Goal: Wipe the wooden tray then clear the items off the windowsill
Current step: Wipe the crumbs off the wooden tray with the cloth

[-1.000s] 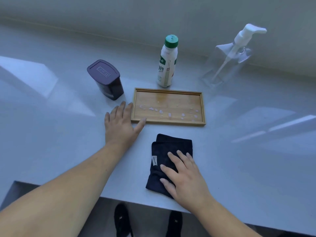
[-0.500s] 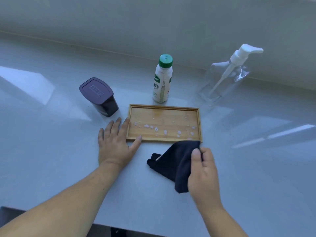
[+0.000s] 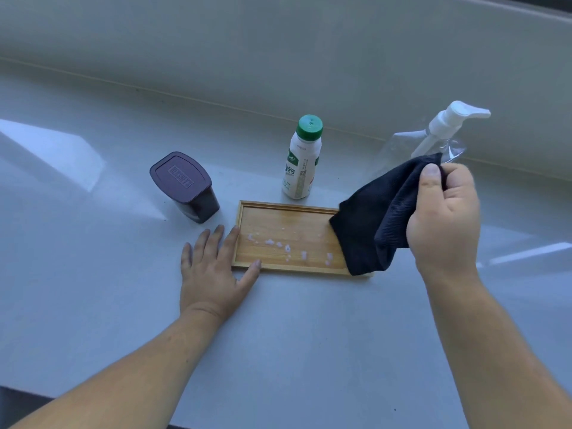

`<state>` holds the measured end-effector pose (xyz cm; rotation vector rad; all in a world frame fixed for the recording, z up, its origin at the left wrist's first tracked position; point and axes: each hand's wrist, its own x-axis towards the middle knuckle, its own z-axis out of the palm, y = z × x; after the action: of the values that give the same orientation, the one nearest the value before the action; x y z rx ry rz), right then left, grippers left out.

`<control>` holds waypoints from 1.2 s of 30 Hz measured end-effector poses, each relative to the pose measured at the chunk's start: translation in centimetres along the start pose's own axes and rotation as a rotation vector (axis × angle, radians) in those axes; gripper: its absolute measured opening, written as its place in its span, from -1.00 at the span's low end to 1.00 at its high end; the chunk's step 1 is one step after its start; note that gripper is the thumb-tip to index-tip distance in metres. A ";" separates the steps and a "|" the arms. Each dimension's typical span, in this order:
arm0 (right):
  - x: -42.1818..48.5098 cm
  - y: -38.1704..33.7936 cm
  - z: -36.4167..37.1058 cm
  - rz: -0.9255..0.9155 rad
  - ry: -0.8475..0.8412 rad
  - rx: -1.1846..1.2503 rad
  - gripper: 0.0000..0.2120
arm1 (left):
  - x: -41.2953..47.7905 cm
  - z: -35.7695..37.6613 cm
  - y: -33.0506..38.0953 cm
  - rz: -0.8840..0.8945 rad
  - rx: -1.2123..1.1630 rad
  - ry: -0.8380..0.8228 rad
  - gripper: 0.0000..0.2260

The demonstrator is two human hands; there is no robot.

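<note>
The wooden tray [image 3: 288, 236] lies flat on the pale windowsill [image 3: 93, 274], its long side running across the view, with small whitish spots [image 3: 288, 247] scattered over the near half of its floor.

The left hand [image 3: 213, 267] lies palm down on the windowsill at the tray's left end, fingers spread wide and straight. The index finger rests along the tray's left rim and the thumb tip touches the near left corner; it grips nothing. The forearm reaches in from the lower left, low over the sill.

The right hand [image 3: 442, 218] is raised above the tray's right end, wrist bent, knuckles toward the camera. Its thumb and fingers pinch the top of a dark cloth [image 3: 374, 221], which hangs down in folds and covers the tray's right end. Whether the cloth's lower edge touches the wood cannot be told. The right forearm comes in from the lower right.

Behind the tray's left corner stands a dark purple lidded container [image 3: 185, 187]. Just behind the tray's far rim stands a white bottle with a green cap [image 3: 301, 159], upright. Behind the tray's right end, partly hidden by the cloth and hand, is a clear pump dispenser [image 3: 445, 125] with a white head.
</note>
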<state>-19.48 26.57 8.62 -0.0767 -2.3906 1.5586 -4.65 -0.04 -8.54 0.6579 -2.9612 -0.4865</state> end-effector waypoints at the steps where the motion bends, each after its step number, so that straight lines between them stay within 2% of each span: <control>1: -0.2 0.4 0.0 -0.017 0.021 -0.026 -0.81 | 0.0 0.0 0.1 0.000 -0.003 0.000 -0.26; 3: -1.3 1.8 0.5 -0.021 -0.051 -0.103 -0.83 | 0.0 0.0 0.1 -0.001 -0.009 0.005 -0.26; 4: -1.9 2.8 1.0 -0.015 -0.184 -0.195 -0.85 | -0.1 -0.1 0.1 0.001 -0.010 0.008 -0.26; 7: -4.5 6.6 2.0 -0.029 -0.791 -0.592 -0.80 | -0.1 -0.1 0.1 0.003 -0.008 0.010 -0.26; 8: -5.3 7.6 2.1 -0.045 -0.878 -0.682 -0.74 | -0.1 -0.1 0.1 0.004 -0.010 0.010 -0.27; 9: -5.9 8.3 2.0 -0.071 -0.863 -0.713 -0.69 | 0.0 -0.1 0.1 0.005 -0.013 0.011 -0.27; 11: -6.5 9.1 1.8 -0.133 -0.665 -0.669 -0.59 | 0.0 0.0 0.1 0.003 -0.021 0.017 -0.27; 13: -6.8 9.6 1.9 -0.115 -0.490 -0.690 -0.56 | -0.1 0.0 0.1 -0.001 -0.025 0.015 -0.27; 15: -7.0 9.9 2.6 -0.088 -0.473 -0.774 -0.67 | 0.0 0.1 0.0 0.000 -0.024 0.008 -0.27; 17: -7.1 10.0 3.6 -0.146 -0.468 -0.866 -0.81 | 0.1 0.0 0.0 0.005 -0.021 0.000 -0.27; 21: -7.4 9.2 6.3 -0.130 -0.405 -0.835 -0.89 | 0.2 0.0 -0.1 0.011 -0.012 -0.022 -0.26; 26: -9.5 5.2 15.1 -0.177 -0.502 -0.547 -0.88 | 0.3 -0.1 -0.2 0.029 -0.011 -0.035 -0.25; 29: -11.3 3.0 19.5 -0.219 -0.614 -0.490 -0.93 | 0.3 0.0 -0.3 0.025 -0.049 -0.045 -0.27; 34: -9.5 4.4 17.2 -0.298 -0.699 -0.545 -0.88 | 0.3 -0.1 0.0 0.020 -0.068 -0.014 -0.24; 36: -7.7 5.5 14.6 -0.254 -0.649 -0.604 -0.86 | 0.3 -0.1 0.2 0.017 -0.078 -0.003 -0.23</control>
<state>-16.56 14.35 -3.45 0.6773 -3.1246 0.7684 -5.00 -0.08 -8.36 0.6245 -2.9304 -0.5993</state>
